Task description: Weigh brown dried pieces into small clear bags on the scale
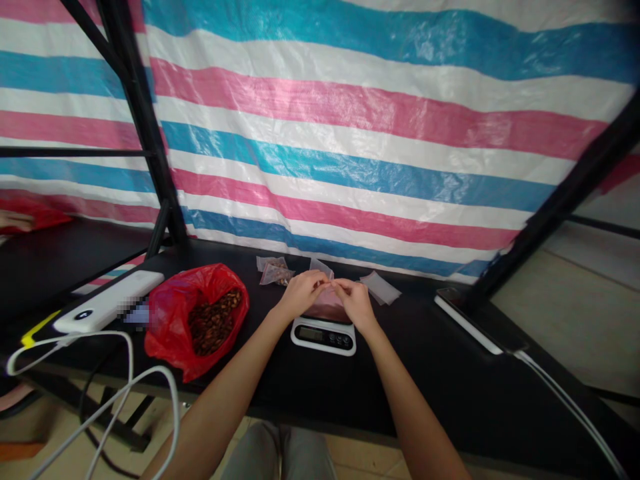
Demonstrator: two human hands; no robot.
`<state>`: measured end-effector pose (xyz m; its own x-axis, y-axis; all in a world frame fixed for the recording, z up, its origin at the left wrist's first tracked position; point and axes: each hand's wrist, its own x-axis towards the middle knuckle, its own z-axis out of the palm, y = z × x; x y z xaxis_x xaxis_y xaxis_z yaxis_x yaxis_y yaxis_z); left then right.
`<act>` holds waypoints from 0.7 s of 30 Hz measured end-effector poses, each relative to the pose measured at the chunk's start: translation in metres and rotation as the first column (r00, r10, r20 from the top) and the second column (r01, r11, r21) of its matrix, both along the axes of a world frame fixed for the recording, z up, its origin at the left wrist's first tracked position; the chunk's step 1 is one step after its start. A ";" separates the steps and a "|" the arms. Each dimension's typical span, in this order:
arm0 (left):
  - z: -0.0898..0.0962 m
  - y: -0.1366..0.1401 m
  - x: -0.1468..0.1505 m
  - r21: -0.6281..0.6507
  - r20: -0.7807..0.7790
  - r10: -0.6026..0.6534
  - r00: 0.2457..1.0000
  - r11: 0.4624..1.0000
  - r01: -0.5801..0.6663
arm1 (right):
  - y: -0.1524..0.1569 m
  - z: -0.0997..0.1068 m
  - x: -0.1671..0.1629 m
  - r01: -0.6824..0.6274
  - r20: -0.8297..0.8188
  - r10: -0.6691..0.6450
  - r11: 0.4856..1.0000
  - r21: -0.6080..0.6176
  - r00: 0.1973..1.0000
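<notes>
My left hand (306,292) and my right hand (354,300) meet just above a white kitchen scale (324,338), thumbs and fingers pinched close together. Between them is a small clear zip bag (321,268), its upper part showing past my fingertips; what it contains is hidden. The scale's pan (327,307) has a pinkish reflective surface, partly covered by my hands. Left of the scale, a red plastic bag (200,320) stands open, full of dark brown beans or nuts (215,321). Behind my left hand lie filled small zip bags (276,272).
Flat translucent bags (381,288) lie to the right. A phone on a white power bank (470,320) sits farther right, cabled. At left is another white power bank (110,301) with looping white cables (131,373). Another person's hand (15,221) touches red plastic at far left.
</notes>
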<state>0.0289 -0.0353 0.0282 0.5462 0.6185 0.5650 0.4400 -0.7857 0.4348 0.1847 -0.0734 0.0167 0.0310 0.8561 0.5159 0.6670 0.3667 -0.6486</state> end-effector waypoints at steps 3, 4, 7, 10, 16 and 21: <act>0.001 0.000 0.000 -0.005 -0.013 -0.012 1.000 1.000 0.012 | -0.001 0.000 0.002 0.032 0.073 -0.033 0.999 0.005 0.997; 0.000 0.001 0.000 -0.002 -0.019 -0.014 1.000 1.000 0.014 | -0.001 0.000 0.002 0.048 0.103 -0.049 0.999 0.010 0.994; -0.001 0.001 0.000 0.024 -0.040 -0.013 0.999 1.000 0.014 | -0.004 0.001 0.002 0.107 0.180 -0.110 0.994 0.028 0.977; -0.004 0.001 0.000 0.081 -0.092 0.012 0.996 0.997 -0.004 | -0.006 0.003 -0.001 0.180 0.249 -0.185 0.983 0.043 0.951; -0.005 0.000 0.000 0.196 -0.124 0.135 0.983 0.975 -0.109 | -0.007 0.004 -0.006 0.348 0.320 -0.366 0.931 0.115 0.874; 0.000 -0.002 -0.002 0.246 -0.104 0.319 0.942 0.926 -0.287 | -0.008 0.006 -0.003 0.444 0.280 -0.471 0.882 0.156 0.837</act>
